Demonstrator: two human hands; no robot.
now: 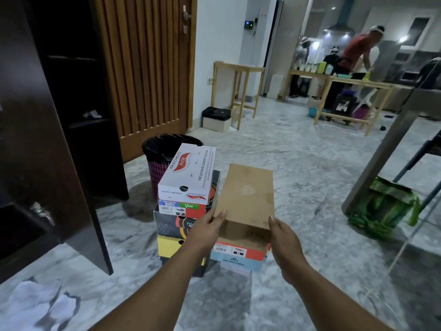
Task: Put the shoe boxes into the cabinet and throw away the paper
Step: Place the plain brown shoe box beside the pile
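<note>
Both hands meet the near end of the brown box, one at each near corner. Left hand: thumb laid on the lid's near-left edge, remaining fingers hidden beneath, apparently holding that corner. Right hand: thumb at the near-right corner, fingers loosely extended along the side; whether it grips cannot be told. Long axis of the box runs straight away from the person, so the two hands stand equally near it. Box rests atop an orange-and-blue box on the floor. Just left, touching or nearly so, a taller stack topped by the white Skechers box. Beyond the stack, a lined waste bin. Far left, the dark cabinet, open shelves facing right; the coming move probably calls for a lift and a leftward swing.
</note>
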